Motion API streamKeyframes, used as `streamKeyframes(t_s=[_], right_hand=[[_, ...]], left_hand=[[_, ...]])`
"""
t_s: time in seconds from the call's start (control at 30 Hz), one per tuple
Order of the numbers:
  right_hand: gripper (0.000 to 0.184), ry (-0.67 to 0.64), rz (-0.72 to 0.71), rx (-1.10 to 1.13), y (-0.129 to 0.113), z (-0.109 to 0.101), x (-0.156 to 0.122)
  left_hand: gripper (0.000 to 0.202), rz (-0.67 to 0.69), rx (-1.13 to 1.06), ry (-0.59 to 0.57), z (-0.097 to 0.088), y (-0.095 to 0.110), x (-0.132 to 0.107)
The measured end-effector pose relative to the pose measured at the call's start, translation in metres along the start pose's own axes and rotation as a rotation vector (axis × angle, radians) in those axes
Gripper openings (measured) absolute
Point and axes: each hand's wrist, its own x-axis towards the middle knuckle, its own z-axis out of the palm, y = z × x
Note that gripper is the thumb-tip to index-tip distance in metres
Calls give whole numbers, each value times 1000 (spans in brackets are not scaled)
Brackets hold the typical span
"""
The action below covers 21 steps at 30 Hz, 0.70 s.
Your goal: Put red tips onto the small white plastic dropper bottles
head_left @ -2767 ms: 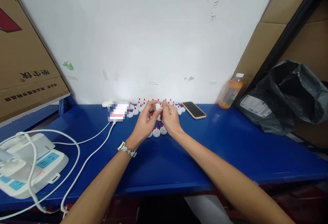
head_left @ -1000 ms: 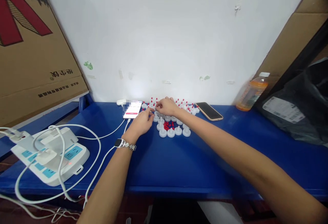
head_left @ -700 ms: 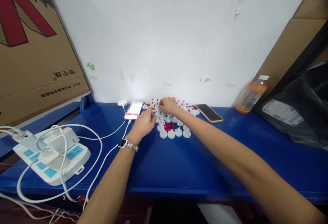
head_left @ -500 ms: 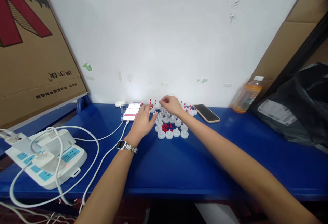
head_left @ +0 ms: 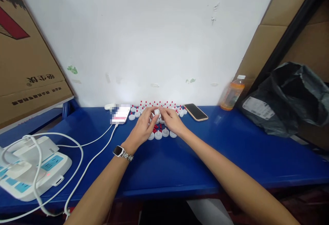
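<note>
My left hand (head_left: 141,126), with a watch (head_left: 118,151) on its wrist, grips a white nozzle cap (head_left: 157,111) between thumb and fingers. My right hand (head_left: 172,119) meets it there, its fingertips pinched at the cap; whatever lies between them is too small to make out. Below the hands, small red tips (head_left: 155,128) lie in a loose pile. Several bare white nozzle caps (head_left: 158,134) stand upright along the near side. Behind and beside the hands are white caps with red tips on their nozzles (head_left: 132,116). My hands hide part of the group.
A lit phone (head_left: 121,113) on a charging cable lies left of the caps; a dark phone (head_left: 196,111) lies to the right. A power strip (head_left: 55,166) with looping white cables takes up the left side. An orange drink bottle (head_left: 232,94) and a black plastic bag (head_left: 280,98) stand right.
My right hand has drawn back from the far caps to my left hand. My left hand has moved inward and now grips a white nozzle cap. The head view has shifted right.
</note>
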Motion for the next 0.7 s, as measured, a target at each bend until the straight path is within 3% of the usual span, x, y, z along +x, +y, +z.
streamKeyframes(t_s=[0.23, 0.43, 0.57, 0.7], right_hand=[[59, 25, 138, 267, -5, 10, 0], [55, 68, 117, 130, -1, 7, -3], [51, 65, 66, 76, 0, 9, -5], [52, 185, 33, 52, -3, 16, -4]], left_hand=[[34, 2, -12, 9, 4, -2, -1], [41, 21, 17, -15, 0, 0, -1], [33, 93, 23, -32, 0, 6, -1], [30, -23, -127, 49, 9, 12, 2]])
